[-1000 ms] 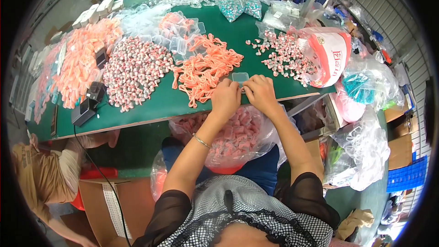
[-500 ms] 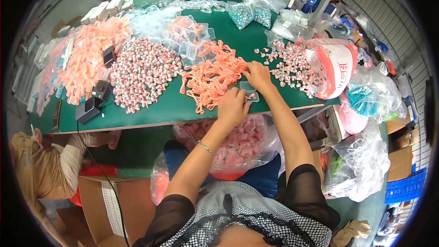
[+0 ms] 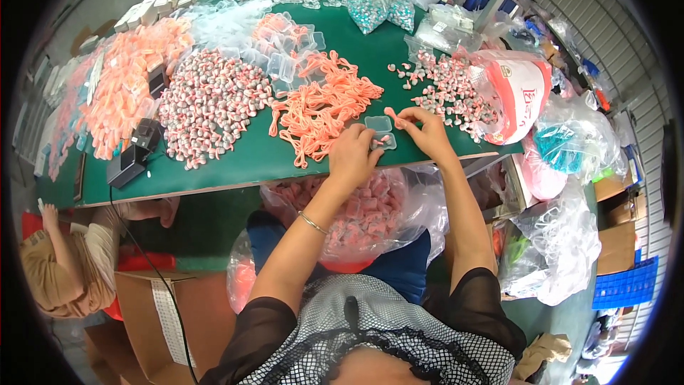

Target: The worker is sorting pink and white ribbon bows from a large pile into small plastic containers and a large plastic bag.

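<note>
A small clear plastic box lies with its hinged lid raised near the table's front edge, with small pink and grey pieces inside. My left hand is closed on the box's left side, fingertips at its rim. Just right of the box, my right hand pinches a folded orange cord between thumb and fingers, above the tabletop. A heap of similar orange cords spreads to the left of the box. Farther left lies a big pile of pink and grey plug-like pieces.
More such pieces spill from a red and white bag at right. Empty clear boxes and a heap of packed orange boxes lie left. A black device with a cable stands near the front edge. A person's arm shows at left.
My right hand has drawn back from the cord heap toward the box, bringing a folded orange cord with it. My left hand stays at the box. The whole view has shifted slightly.
</note>
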Tool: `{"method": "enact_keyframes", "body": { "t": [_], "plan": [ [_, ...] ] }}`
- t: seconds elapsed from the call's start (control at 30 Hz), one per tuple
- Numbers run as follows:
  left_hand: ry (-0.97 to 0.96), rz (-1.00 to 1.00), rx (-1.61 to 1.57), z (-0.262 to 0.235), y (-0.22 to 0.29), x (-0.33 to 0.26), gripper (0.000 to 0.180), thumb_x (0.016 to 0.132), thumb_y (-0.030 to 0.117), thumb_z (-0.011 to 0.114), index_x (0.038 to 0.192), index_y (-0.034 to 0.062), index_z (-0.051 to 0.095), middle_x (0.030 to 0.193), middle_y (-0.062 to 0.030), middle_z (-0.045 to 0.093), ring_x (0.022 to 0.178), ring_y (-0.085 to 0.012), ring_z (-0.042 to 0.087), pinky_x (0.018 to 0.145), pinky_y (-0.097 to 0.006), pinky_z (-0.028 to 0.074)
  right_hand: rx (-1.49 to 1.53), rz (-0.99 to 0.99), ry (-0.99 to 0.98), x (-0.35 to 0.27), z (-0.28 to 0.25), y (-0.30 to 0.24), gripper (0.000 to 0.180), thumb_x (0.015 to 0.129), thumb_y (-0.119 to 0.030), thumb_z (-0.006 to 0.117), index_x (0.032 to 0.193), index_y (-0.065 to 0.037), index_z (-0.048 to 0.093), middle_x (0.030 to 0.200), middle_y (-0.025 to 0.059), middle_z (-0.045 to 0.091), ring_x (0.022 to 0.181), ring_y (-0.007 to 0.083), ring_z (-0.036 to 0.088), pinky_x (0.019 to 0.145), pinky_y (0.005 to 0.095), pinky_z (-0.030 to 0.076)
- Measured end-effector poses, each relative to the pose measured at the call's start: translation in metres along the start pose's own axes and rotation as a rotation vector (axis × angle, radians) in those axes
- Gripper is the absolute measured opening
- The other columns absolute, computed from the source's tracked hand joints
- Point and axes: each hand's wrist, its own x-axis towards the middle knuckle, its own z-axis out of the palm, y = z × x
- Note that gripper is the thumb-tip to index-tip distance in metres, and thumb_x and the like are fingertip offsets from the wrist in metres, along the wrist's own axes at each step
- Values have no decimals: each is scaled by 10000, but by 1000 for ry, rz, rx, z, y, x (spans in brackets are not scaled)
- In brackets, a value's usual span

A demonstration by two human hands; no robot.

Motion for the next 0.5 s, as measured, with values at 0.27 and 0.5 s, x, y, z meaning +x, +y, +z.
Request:
{"method": "enact_keyframes", "body": {
  "t": [0.27, 0.5],
  "plan": [
    [-39, -43, -6, -2, 7, 2, 465, 696, 191, 783, 1107, 65, 604, 939, -79, 625, 878, -282, 626, 730, -396, 495, -244, -249, -82, -8, 3, -15, 109, 798, -44, 659, 904, -50, 682, 823, 87, 642, 788, 265, 622, 698, 350, 487],
    [-39, -107, -36, -2, 8, 1, 612, 704, 189, 788, 1229, 50, 506, 967, -113, 620, 926, -308, 606, 768, -422, 482, -369, -302, -136, -12, 12, -8, 98, 797, -65, 656, 888, -71, 692, 853, 78, 627, 863, 277, 605, 750, 369, 479]
  ]
}}
